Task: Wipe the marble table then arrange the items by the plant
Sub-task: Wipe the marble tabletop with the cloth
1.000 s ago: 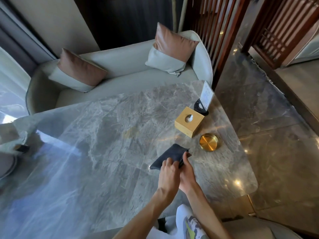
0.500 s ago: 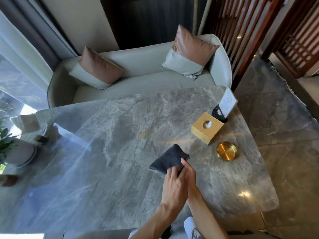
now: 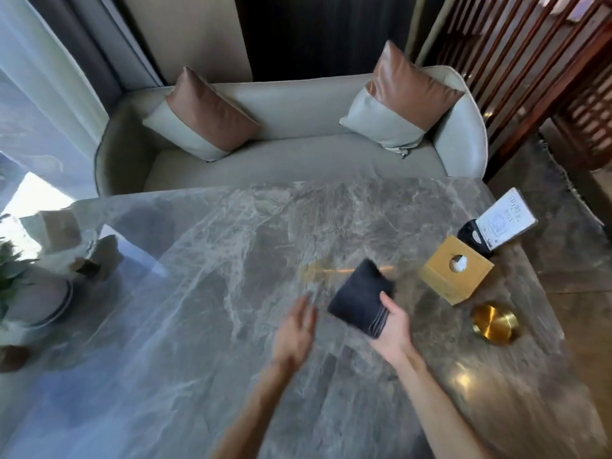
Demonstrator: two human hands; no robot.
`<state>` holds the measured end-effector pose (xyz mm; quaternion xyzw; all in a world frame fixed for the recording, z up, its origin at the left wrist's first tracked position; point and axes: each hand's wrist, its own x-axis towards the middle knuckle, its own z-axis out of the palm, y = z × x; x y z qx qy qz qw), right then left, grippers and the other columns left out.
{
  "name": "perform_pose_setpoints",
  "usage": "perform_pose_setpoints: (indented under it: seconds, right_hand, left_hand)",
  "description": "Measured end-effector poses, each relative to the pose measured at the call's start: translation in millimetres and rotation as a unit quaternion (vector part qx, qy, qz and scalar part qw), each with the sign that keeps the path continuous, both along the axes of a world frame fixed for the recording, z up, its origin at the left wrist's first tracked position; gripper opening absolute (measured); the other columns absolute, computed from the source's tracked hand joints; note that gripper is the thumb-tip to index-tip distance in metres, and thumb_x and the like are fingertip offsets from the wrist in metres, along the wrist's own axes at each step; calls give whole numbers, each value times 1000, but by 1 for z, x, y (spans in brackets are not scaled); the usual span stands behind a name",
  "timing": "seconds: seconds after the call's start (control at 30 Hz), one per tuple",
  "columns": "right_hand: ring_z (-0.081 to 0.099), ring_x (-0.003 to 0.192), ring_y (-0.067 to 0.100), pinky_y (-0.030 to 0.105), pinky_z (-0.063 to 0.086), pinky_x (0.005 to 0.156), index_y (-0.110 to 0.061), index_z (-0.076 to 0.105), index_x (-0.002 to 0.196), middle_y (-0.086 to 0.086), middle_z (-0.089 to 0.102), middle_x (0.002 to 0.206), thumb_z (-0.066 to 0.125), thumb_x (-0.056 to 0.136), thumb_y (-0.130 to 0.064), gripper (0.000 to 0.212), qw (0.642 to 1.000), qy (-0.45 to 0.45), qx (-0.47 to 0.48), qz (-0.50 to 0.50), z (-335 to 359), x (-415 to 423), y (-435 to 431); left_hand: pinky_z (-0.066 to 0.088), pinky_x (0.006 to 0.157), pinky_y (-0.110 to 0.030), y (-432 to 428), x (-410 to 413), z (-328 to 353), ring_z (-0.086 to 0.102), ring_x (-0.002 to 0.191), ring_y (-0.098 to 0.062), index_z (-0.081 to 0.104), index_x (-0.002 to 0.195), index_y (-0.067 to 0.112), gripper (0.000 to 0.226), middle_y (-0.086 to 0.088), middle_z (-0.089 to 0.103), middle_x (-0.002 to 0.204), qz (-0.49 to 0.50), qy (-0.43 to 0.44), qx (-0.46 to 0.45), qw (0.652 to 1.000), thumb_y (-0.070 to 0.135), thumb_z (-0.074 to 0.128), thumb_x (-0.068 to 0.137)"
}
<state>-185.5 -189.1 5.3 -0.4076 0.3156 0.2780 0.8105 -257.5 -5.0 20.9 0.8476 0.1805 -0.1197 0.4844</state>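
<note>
A folded dark cloth [image 3: 359,297] is lifted a little above the grey marble table [image 3: 205,293], held at its near edge by my right hand [image 3: 392,329]. My left hand [image 3: 294,332] hovers flat beside it on the left, fingers spread, holding nothing. At the table's right end stand a yellow wooden tissue box [image 3: 456,270], a round brass dish [image 3: 495,323] and a white card in a black stand [image 3: 503,223]. The potted plant [image 3: 13,286] sits on a plate at the far left edge, partly cut off.
A pale sofa [image 3: 291,154] with two brown-and-white cushions runs along the table's far side. A wooden slat screen [image 3: 530,71] stands at the back right. Curtains and a bright window fill the left. A small brown object [image 3: 13,357] lies by the plant.
My hands have come apart: the left let go of the cloth and moved left, while the right lifted the cloth. The camera has swung left, so the plant shows more.
</note>
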Motion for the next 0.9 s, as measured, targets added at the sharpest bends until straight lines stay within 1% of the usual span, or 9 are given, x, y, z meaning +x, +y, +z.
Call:
perform_pose_setpoints:
  seconds: [0.13, 0.27, 0.33, 0.4, 0.47, 0.6, 0.67, 0.8, 0.9]
  right_hand:
    - [70, 92, 24, 38, 46, 100, -8, 63, 116, 10, 73, 109, 43, 99, -24, 31, 988, -68, -141, 6, 10, 86, -8]
    - [50, 130, 28, 42, 30, 116, -14, 59, 130, 10, 52, 143, 58, 92, -35, 44, 935, -140, -323, 55, -22, 164, -16]
    - [38, 139, 18, 25, 25, 116, -11, 49, 138, 2, 42, 149, 48, 98, -27, 44, 911, -160, -364, 110, -30, 176, 2]
    - [41, 124, 12, 4, 32, 93, -4, 46, 138, -3, 43, 140, 43, 100, -18, 41, 902, -168, -372, 141, -54, 181, 19]
    - [49, 105, 9, 2, 38, 78, -3, 48, 136, -2, 47, 132, 44, 99, -12, 39, 890, -188, -382, 164, -87, 179, 30]
    - [61, 98, -5, 23, 39, 108, -23, 63, 115, -7, 64, 119, 59, 90, -30, 27, 905, -203, -355, 118, -137, 168, 36]
    - [61, 93, -14, 15, 41, 98, -26, 60, 113, -15, 62, 110, 51, 95, -20, 21, 903, -209, -359, 113, -147, 165, 42]
    - [46, 130, 7, 19, 33, 104, -12, 45, 141, -3, 49, 140, 47, 98, -18, 44, 882, -239, -388, 123, -159, 147, 56]
    - [43, 132, 10, 6, 39, 93, -9, 41, 144, 1, 45, 146, 48, 98, -19, 48, 887, -225, -388, 107, -166, 129, 68]
  left_hand:
    - [-1, 122, -40, 111, 62, -81, 4, 150, -21, 19, 151, 22, 65, -3, 14, 161, -37, 57, 203, 977, 53, 20, 94]
    - [-12, 120, -44, 161, 93, -154, -13, 148, -16, 6, 153, 26, 71, -1, 0, 162, -26, 8, 246, 969, 59, 7, 89]
    - [-11, 120, -44, 168, 96, -179, -15, 147, -13, 3, 153, 26, 72, 2, -3, 162, -23, -10, 268, 963, 57, 4, 88]
    - [-10, 121, -43, 166, 89, -195, -12, 148, -14, 3, 153, 26, 66, 2, -3, 162, -34, -49, 315, 947, 51, 12, 94]
    - [-10, 121, -40, 166, 86, -200, -11, 149, -12, 1, 153, 27, 63, 4, -1, 162, -18, -82, 308, 948, 48, 18, 96]
    - [-5, 122, -39, 169, 88, -201, -11, 148, -9, 0, 153, 25, 65, 6, 3, 162, 3, -106, 269, 957, 48, 17, 95]
    - [-3, 122, -39, 168, 88, -200, -10, 148, -8, 2, 153, 26, 64, 6, 5, 162, 1, -125, 248, 961, 47, 19, 96]
    - [-1, 122, -39, 168, 84, -198, -8, 148, -6, 4, 153, 25, 63, 8, 8, 162, 11, -146, 222, 964, 44, 24, 96]
    - [-1, 122, -37, 166, 83, -196, -8, 148, -4, 4, 153, 27, 63, 10, 8, 161, 21, -151, 203, 967, 45, 24, 97]
